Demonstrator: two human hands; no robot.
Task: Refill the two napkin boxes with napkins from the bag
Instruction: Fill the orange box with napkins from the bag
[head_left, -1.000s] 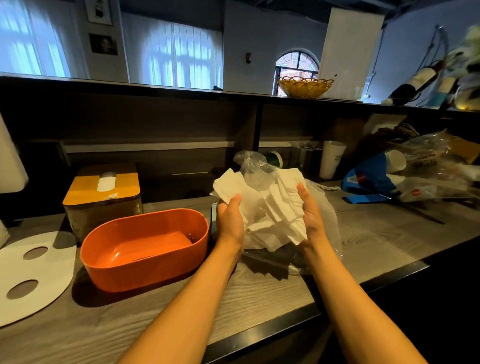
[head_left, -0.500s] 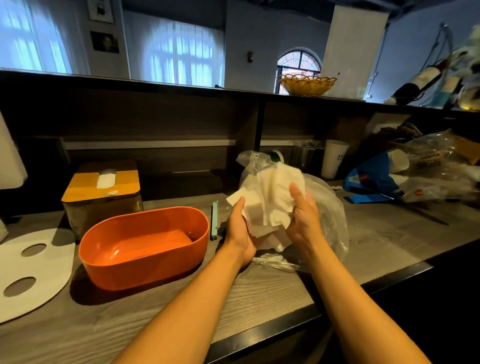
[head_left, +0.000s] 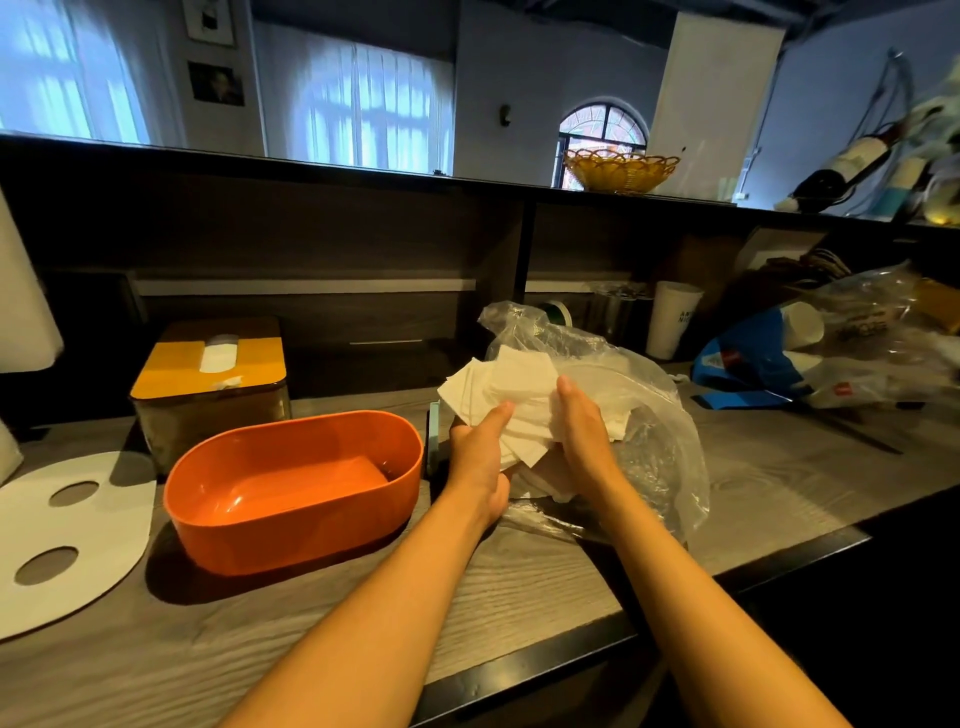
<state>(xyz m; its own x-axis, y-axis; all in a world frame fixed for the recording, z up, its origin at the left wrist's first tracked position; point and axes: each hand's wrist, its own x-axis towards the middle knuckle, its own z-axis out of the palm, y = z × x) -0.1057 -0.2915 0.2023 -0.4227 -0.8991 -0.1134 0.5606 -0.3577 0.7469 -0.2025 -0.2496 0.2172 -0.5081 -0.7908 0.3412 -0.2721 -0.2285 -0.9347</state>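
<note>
A: Hands?
B: Left hand (head_left: 480, 457) and right hand (head_left: 584, 434) both clamp the napkins (head_left: 511, 400) between them, squaring the wad so it fits a box.
A: Where?
B: Held above the counter (head_left: 519, 582), just in front of the plastic bag (head_left: 634, 410), right of the orange box (head_left: 296, 493).
A: Orientation?
B: Stack tilts, fanned corners pointing up-left; long axis unclear. Orange box empty, long axis along the counter's front edge. Yellow-lidded box (head_left: 208, 369) behind it, near the back edge.

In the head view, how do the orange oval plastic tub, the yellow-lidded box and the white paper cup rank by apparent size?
1. Orange oval plastic tub, though nearest the camera.
2. Yellow-lidded box.
3. White paper cup, farthest back.
</note>
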